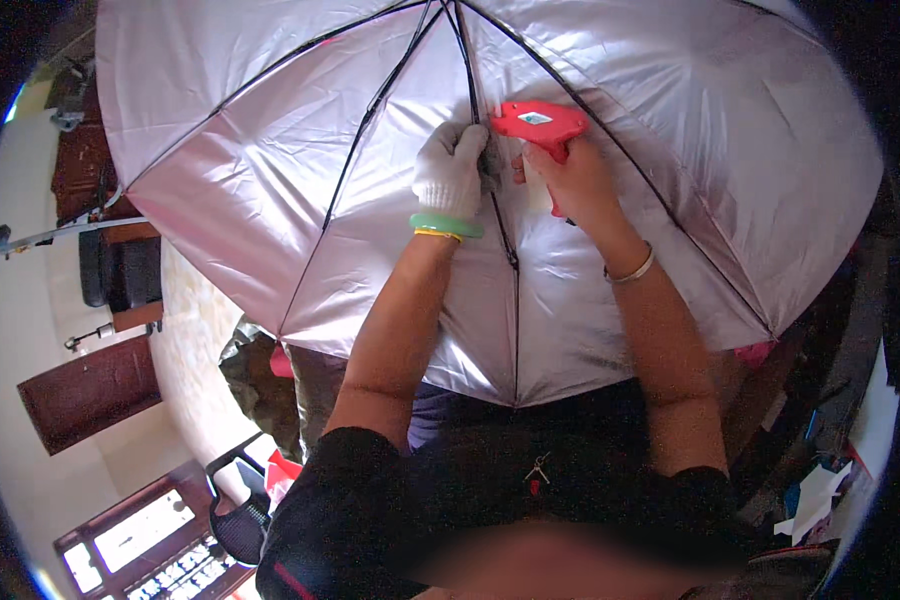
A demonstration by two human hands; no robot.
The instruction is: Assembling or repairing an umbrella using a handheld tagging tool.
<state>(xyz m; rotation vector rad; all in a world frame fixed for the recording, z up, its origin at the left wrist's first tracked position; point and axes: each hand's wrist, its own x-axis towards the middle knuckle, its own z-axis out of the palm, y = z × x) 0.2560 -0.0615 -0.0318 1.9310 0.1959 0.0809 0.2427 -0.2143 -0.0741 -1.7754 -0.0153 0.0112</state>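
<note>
An umbrella canopy (350, 250), silvery on its inner side, is spread open in front of me with black ribs fanning out from the top. My left hand (451, 165), in a whitish knitted glove, pinches the middle umbrella rib (473, 85) between thumb and fingers. In my bare right hand (575, 185) is a red pistol-shaped tool (538, 122), its handle wrapped by my fingers. The tool's front end points left, close to the rib and just right of my gloved fingertips. Whether it touches the rib or cloth I cannot tell.
The canopy's lower edge lies over my lap. At far left are a dark chair (120, 270) and a brown wooden panel (90, 392); a black mesh chair (238, 525) stands at lower left. White paper (815, 503) sits among clutter at lower right.
</note>
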